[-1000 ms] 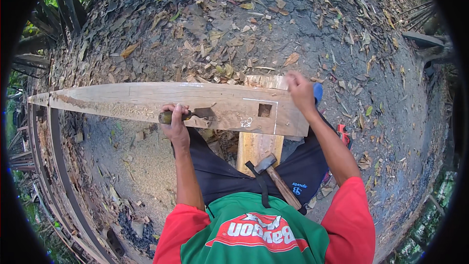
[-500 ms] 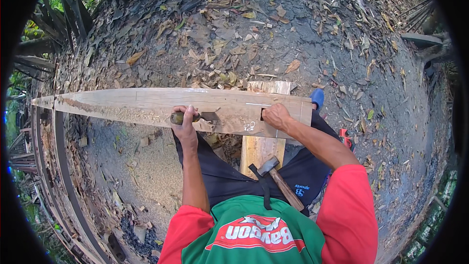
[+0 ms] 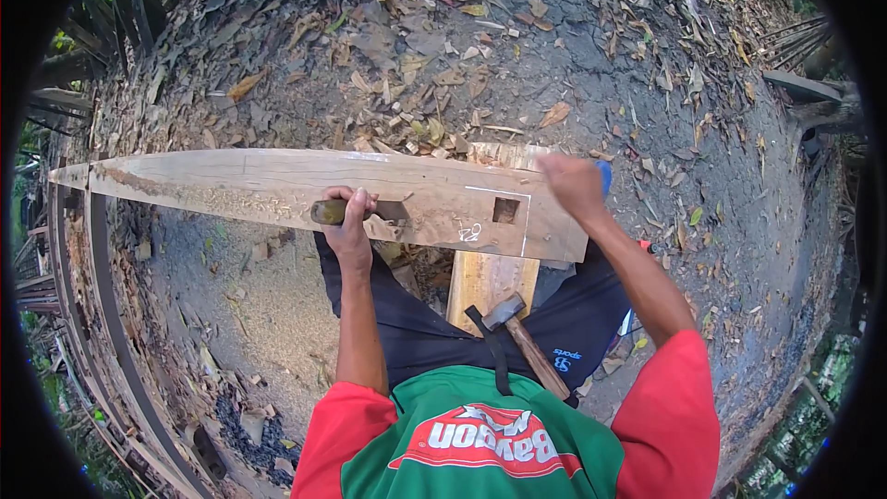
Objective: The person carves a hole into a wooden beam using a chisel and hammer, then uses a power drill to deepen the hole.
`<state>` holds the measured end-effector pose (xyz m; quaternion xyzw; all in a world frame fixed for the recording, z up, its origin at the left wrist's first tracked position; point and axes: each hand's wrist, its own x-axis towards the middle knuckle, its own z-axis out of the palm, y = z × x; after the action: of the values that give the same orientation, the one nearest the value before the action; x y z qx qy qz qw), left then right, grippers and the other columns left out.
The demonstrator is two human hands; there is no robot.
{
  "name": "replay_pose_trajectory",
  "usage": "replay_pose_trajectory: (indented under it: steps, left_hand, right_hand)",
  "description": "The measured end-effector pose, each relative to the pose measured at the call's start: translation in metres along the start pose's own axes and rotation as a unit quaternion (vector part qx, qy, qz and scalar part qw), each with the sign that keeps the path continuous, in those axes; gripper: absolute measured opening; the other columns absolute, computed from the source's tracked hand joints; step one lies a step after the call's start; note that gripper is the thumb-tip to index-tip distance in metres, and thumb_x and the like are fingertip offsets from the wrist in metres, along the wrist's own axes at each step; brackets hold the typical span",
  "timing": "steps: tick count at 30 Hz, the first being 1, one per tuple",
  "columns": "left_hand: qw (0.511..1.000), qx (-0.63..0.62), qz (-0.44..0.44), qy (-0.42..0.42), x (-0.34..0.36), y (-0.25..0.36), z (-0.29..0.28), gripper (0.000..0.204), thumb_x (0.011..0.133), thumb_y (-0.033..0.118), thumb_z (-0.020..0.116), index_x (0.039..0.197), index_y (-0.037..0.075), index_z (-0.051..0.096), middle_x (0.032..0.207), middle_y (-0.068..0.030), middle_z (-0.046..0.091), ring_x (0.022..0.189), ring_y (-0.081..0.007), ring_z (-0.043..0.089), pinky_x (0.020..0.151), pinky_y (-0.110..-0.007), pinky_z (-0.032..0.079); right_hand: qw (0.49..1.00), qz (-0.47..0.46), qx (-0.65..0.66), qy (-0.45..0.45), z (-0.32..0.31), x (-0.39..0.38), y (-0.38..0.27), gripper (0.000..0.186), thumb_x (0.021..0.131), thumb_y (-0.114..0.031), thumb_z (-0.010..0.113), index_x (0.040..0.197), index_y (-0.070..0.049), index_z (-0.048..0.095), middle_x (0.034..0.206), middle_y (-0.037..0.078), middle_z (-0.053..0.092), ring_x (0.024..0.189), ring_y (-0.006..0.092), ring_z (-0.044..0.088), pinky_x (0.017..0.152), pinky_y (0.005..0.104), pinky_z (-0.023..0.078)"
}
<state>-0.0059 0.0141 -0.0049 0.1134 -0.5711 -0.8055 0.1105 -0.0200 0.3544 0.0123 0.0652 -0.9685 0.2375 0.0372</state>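
A long wooden plank point(image 3: 277, 187), tapering to the left, lies across in front of me. My left hand point(image 3: 351, 226) is closed around a wide chisel point(image 3: 393, 210) whose thick handle points left and whose flat blade lies over the plank. A square hole point(image 3: 505, 211) is cut through the plank near its wide right end, beside white marked lines. My right hand point(image 3: 575, 187) is raised by the plank's far right edge; motion blurs its fingers. A hammer point(image 3: 538, 353) with a wooden handle rests on my lap.
A light timber block point(image 3: 490, 282) runs beneath the plank, between my legs. Long rails point(image 3: 109, 286) stand at the left, under the plank's tip. Wood chips and dry leaves point(image 3: 434, 125) litter the ground beyond, with sawdust point(image 3: 268, 314) at the near left.
My right hand has left the square hole and risen toward the far right, uncovering the hole. The left hand still holds the chisel in nearly the same place.
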Motion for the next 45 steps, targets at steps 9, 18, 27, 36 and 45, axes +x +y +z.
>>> replay_pose_trajectory:
  steps: [9,18,27,36,45]
  left_hand:
    - [0.964,-0.160,-0.033,-0.211,0.003,0.017,0.060,0.048,0.093,0.055,0.053,0.112,0.012,0.048,0.069,0.0014,0.046,0.062,-0.0113,0.043,0.060,-0.029,0.039]
    - [0.963,-0.178,-0.083,-0.182,-0.034,0.055,0.123,0.045,0.097,0.052,0.048,0.110,0.010,0.052,0.074,0.0000,0.053,0.071,-0.0137,0.052,0.069,-0.031,0.047]
    - [0.946,0.126,-0.089,-0.285,-0.033,0.012,0.157,0.026,0.079,0.024,0.078,0.077,0.010,0.057,0.067,0.0055,0.052,0.059,-0.0048,0.044,0.053,-0.023,0.035]
    - [0.917,0.147,-0.111,-0.354,-0.040,-0.026,0.176,0.024,0.079,0.020,0.078,0.076,0.013,0.055,0.067,0.0084,0.048,0.061,-0.0040,0.041,0.057,-0.023,0.034]
    - [0.909,0.142,-0.107,-0.377,-0.038,-0.043,0.177,0.027,0.076,0.018,0.080,0.077,0.010,0.054,0.069,0.0063,0.047,0.063,-0.0067,0.041,0.058,-0.025,0.036]
  right_hand:
    - [0.914,0.177,0.022,-0.366,0.005,-0.221,-0.081,0.066,0.075,-0.064,0.066,0.088,0.001,0.063,0.078,0.022,0.067,0.076,0.0405,0.067,0.067,0.0493,0.052]
    - [0.908,0.269,0.127,-0.294,0.041,-0.262,-0.082,0.055,0.080,-0.039,0.071,0.109,0.003,0.051,0.088,0.029,0.066,0.089,0.0454,0.063,0.079,0.0552,0.048]
    - [0.731,0.313,0.590,-0.143,-0.039,-0.225,-0.076,0.028,0.082,-0.011,0.065,0.104,0.000,0.053,0.064,0.003,0.056,0.048,0.0110,0.055,0.046,0.0265,0.045]
    - [0.838,0.272,0.471,0.047,-0.138,-0.185,-0.100,0.014,0.082,-0.006,0.066,0.089,-0.002,0.054,0.060,-0.002,0.049,0.043,0.0066,0.047,0.041,0.0235,0.038]
    - [0.886,0.200,0.416,0.052,-0.140,-0.156,-0.119,0.023,0.079,-0.012,0.071,0.093,0.001,0.059,0.061,0.000,0.051,0.051,0.0077,0.047,0.049,0.0272,0.039]
